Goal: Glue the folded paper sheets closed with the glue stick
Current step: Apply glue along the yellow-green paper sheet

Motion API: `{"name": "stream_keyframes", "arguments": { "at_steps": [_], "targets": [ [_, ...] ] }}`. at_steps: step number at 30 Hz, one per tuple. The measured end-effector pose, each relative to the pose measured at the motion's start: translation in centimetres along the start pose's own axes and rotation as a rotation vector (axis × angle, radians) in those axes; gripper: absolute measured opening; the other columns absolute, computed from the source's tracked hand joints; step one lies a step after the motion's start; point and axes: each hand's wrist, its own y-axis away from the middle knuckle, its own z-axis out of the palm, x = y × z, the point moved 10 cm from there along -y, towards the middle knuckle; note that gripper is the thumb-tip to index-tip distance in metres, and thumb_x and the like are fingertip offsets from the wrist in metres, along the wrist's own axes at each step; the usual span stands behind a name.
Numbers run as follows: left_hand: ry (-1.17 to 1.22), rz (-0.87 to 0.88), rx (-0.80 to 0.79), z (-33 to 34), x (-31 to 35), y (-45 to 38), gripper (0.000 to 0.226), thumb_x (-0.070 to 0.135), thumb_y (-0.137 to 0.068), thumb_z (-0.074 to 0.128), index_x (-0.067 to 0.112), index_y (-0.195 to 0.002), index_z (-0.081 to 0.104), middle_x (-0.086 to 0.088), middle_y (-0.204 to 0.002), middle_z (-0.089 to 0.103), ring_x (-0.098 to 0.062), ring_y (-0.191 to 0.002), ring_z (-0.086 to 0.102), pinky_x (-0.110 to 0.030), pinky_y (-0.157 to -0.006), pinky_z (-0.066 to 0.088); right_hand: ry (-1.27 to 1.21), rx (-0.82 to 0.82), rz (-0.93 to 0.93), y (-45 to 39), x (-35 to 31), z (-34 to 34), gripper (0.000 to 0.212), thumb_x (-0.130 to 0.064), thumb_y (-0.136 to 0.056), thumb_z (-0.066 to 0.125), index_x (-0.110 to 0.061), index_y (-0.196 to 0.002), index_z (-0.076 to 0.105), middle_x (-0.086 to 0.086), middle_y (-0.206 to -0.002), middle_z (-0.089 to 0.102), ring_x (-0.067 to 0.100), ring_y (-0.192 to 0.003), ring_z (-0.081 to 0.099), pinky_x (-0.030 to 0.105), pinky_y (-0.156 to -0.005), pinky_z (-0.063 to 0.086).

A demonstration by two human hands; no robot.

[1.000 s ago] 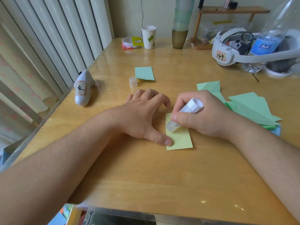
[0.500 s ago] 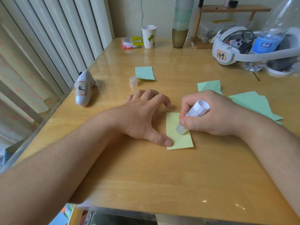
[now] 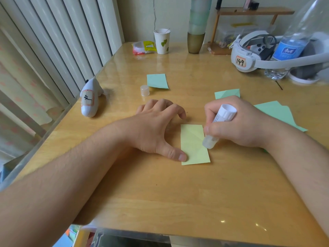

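Observation:
A folded yellow-green paper sheet [image 3: 194,145] lies flat on the wooden table [image 3: 160,193]. My left hand [image 3: 156,129] rests beside it, thumb tip pressing its lower left edge, fingers spread and bent on the table. My right hand [image 3: 236,125] grips a white glue stick [image 3: 219,125], its clear tip down at the sheet's right edge. The glue stick's cap [image 3: 144,90] stands apart, behind my left hand. A folded green sheet [image 3: 157,81] lies next to the cap. More green sheets [image 3: 277,114] lie right of my right hand.
A white whale-shaped object [image 3: 89,99] sits near the left table edge. At the back stand a paper cup [image 3: 162,41], a tape packet [image 3: 143,48], stacked tumblers [image 3: 196,27], a white headset [image 3: 252,52] and a water bottle [image 3: 292,41].
My right hand has drawn the glue stick rightward across the yellow-green sheet, from its left-middle part to its right edge. My left hand has stayed in place.

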Motion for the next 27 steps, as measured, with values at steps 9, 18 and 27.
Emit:
{"name": "stream_keyframes", "arguments": {
  "at_steps": [9,18,27],
  "targets": [
    [-0.020,-0.006,-0.006,0.1,-0.2,-0.1,0.096,0.091,-0.052,0.072,0.054,-0.129,0.030,0.015,-0.136,0.027,-0.016,-0.130,0.022,-0.044,-0.117,0.025,-0.158,0.052,-0.133,-0.7,-1.3,1.3,0.020,-0.039,-0.073,0.072,-0.021,-0.077,0.066,0.011,-0.078,0.064,0.028,-0.073,0.058,0.032,-0.063,0.044],
    [-0.026,-0.007,-0.015,0.2,-0.2,-0.1,0.101,0.093,-0.049,0.069,0.052,-0.133,0.030,0.017,-0.136,0.026,-0.014,-0.129,0.021,-0.042,-0.117,0.025,-0.055,0.024,-0.052,-1.0,-0.6,2.5,0.017,-0.040,-0.075,0.074,-0.026,-0.076,0.065,-0.010,-0.069,0.061,0.008,-0.067,0.054,0.033,-0.062,0.044],
    [-0.013,-0.009,-0.014,0.2,-0.2,-0.1,0.097,0.091,-0.050,0.070,0.053,-0.130,0.031,0.016,-0.136,0.028,-0.017,-0.131,0.023,-0.044,-0.117,0.025,0.000,-0.022,-0.009,-0.5,-0.4,2.2,0.018,-0.038,-0.071,0.073,-0.023,-0.073,0.063,-0.012,-0.063,0.055,0.005,-0.062,0.048,0.022,-0.056,0.038]
  ]
}}
